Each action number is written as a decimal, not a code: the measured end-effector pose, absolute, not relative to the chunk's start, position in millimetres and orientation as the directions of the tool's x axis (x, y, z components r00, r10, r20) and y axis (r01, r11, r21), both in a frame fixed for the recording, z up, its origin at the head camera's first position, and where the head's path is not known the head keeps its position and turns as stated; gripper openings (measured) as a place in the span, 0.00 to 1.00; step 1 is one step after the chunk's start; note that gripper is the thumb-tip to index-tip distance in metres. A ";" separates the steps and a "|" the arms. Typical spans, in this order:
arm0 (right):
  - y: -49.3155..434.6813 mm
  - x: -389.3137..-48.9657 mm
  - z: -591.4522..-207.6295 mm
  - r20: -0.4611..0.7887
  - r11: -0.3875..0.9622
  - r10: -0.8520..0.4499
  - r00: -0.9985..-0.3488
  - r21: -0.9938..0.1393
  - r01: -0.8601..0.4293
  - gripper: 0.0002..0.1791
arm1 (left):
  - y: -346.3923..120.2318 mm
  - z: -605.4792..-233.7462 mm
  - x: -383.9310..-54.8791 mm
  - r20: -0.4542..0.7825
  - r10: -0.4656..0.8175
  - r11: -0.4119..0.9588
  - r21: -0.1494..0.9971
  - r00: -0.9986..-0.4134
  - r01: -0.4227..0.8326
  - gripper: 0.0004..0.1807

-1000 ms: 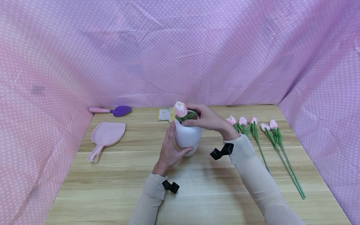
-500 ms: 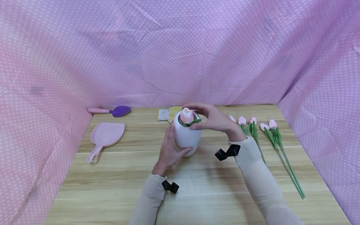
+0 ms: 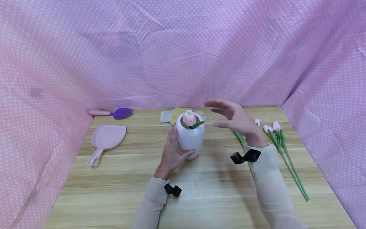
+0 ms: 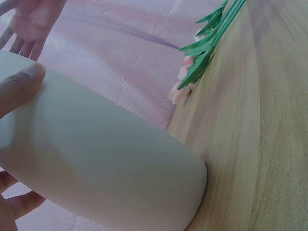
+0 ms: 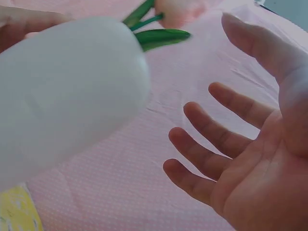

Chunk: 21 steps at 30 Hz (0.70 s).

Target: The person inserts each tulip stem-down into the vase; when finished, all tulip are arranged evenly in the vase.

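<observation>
A white vase (image 3: pixel 191 143) stands mid-table in the head view, with a pale pink tulip (image 3: pixel 189 118) in its mouth and green leaves over the rim. My left hand (image 3: pixel 171 156) grips the vase from its left side, thumb across the front; the left wrist view shows the thumb (image 4: pixel 21 89) on the wall. To the right of the vase, my right hand (image 3: pixel 237 119) is raised with fingers spread and nothing in it. The right wrist view shows its bare palm (image 5: pixel 260 192), apart from the vase. The tulip's lower stem is hidden inside the vase.
More tulips (image 3: pixel 291 167) lie on the right of the wooden table (image 3: pixel 211 203), partly behind the right arm. On the left are a pink dustpan (image 3: pixel 108 136) and a purple trowel (image 3: pixel 122 113). A yellow-and-white item (image 3: pixel 166 116) lies behind the vase; dotted cloth hangs around.
The tulip has sunk lower and upright into the vase mouth. My right hand has let go of it and drawn away to the right. My left hand stays on the vase.
</observation>
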State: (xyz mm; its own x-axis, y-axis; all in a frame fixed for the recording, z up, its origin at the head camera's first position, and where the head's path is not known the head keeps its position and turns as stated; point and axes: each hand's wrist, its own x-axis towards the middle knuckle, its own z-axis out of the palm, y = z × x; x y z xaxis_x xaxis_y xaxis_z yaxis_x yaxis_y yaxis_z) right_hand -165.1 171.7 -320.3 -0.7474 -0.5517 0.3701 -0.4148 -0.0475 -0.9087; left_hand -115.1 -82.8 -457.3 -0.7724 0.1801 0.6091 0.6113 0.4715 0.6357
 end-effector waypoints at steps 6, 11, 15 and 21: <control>191.5 -162.3 -327.3 0.437 -0.192 -0.421 -0.795 -0.899 -0.393 0.27 | -82.3 -454.9 -113.4 0.585 0.173 0.477 0.654 -0.792 0.587 0.68; 207.7 -159.3 -337.4 0.430 -0.288 -0.290 -0.855 -0.891 -0.351 0.22 | -82.2 -455.1 -113.8 0.570 0.170 0.470 0.670 -0.804 0.575 0.67; 223.6 -156.9 -347.8 0.391 -0.323 -0.211 -0.896 -0.893 -0.313 0.18 | -81.5 -455.1 -113.8 0.568 0.169 0.465 0.675 -0.805 0.573 0.67; 247.0 -152.2 -362.4 0.331 -0.354 -0.137 -0.934 -0.897 -0.267 0.16 | -80.9 -455.7 -113.8 0.579 0.170 0.463 0.667 -0.798 0.583 0.68</control>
